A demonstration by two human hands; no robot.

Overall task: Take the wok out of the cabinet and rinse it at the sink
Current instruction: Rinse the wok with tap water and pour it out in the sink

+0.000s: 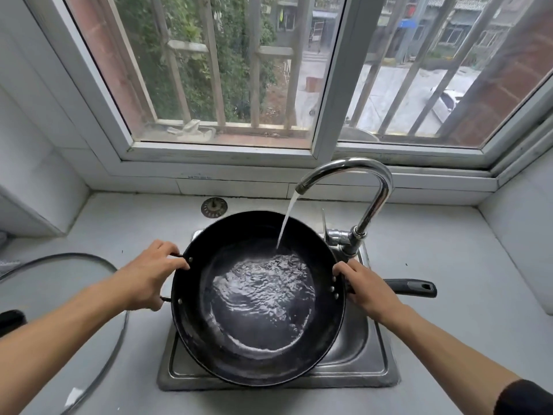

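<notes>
Two bare forearms are reaching in from the near edge, w/ a dark cuff (522, 398) showing at lower right. A glass lid (59, 310) is lying on the grey surface (449, 339) at near left, its rim just beside the left forearm. The black wok (257, 298) is sitting over the steel sink (359, 363), its bowl overhanging the basin's left and near rims and covering most of the opening; only a strip of basin is showing at right. Left hand (146, 280) is gripping the small loop handle at the wok's left rim, fingers curled around it. Right hand (365, 290) is closing its grip on the base of the long black handle (413, 288), which is pointing right across the surface. Water is pooling and rippling inside the wok. The chrome faucet (368, 199) is arching over the far-right rim, its stream landing inside. A drain strainer (214, 207) is lying on the surface behind the wok. Beyond, a barred window (227, 70) is closing off the far side. Small blue print on the sill is too small to read.
</notes>
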